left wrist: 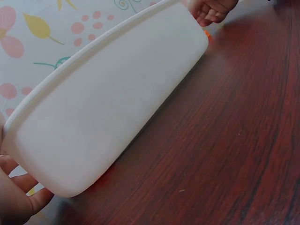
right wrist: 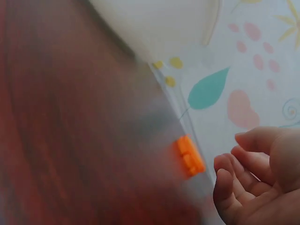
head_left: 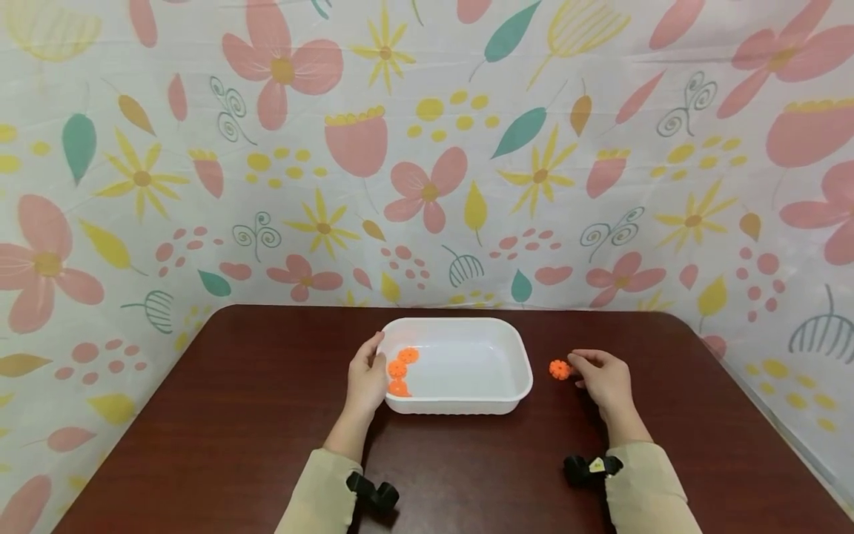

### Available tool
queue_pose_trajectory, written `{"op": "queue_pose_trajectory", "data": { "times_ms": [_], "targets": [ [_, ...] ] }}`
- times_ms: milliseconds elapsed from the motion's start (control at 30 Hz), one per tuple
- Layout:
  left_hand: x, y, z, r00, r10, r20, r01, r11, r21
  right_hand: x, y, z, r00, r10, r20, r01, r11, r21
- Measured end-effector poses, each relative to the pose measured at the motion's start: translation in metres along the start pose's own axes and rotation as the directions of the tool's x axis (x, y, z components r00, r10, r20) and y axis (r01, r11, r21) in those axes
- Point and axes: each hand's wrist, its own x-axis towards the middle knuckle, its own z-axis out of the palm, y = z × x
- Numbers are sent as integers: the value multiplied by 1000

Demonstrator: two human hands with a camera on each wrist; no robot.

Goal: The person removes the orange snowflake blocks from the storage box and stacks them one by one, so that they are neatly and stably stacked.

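A white rectangular plastic basin (head_left: 460,406) sits on the table. At its left end my left hand (head_left: 365,378) grips the rim and side wall; in the left wrist view some fingers (left wrist: 40,199) show against the outer wall. Inside the basin, a few orange flower-shaped pieces (head_left: 397,369) lie along the left wall. Another orange flower-shaped piece (head_left: 559,369) lies on the table to the right of the basin. My right hand (head_left: 606,378) is just right of that piece, its fingers loosely bent; the right wrist view shows a gap between the fingertips and the notched orange piece (right wrist: 190,157).
The dark reddish-brown table (head_left: 253,445) ends at the back against a hanging cloth (head_left: 427,185) printed with flowers and leaves. Black devices are strapped at the left wrist (head_left: 372,492) and right wrist (head_left: 590,469), over the beige sleeves.
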Motion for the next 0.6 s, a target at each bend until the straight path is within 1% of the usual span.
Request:
{"op": "queue_pose_trajectory", "data": {
  "times_ms": [133,267,400,600],
  "targets": [
    [-1,-1,2,1000,6,5,-6,1000,-15,-6,-8,1,1000,-13,4,13,1000,13],
    [-2,-2,2,1000,15,9,-14,999,-28,-10,-16,5,998,-49,41,50,999,-7],
    [-3,1,0,1000,21,9,-21,1000,-16,-10,-25,9,992,-96,81,99,995,-21],
    [-3,4,-1,1000,20,2,-20,1000,-2,-8,-40,14,979,-138,149,134,990,38]
  ]
}}
